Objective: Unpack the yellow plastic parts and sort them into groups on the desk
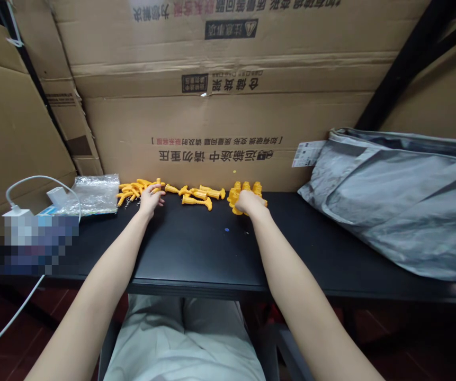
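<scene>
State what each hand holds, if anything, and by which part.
The left hand touches a yellow piece; the right hand lies on a yellow cluster. Whether either grips, and where, cannot be told.

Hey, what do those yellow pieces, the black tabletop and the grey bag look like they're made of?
Yellow pieces: likely moulded plastic, going by the uniform colour and smooth matte surface. Tabletop: black and smooth with a faint sheen; laminate or painted board, cannot tell which. Grey bag: thin fabric, perhaps coated, lying in soft folds and creases.
</scene>
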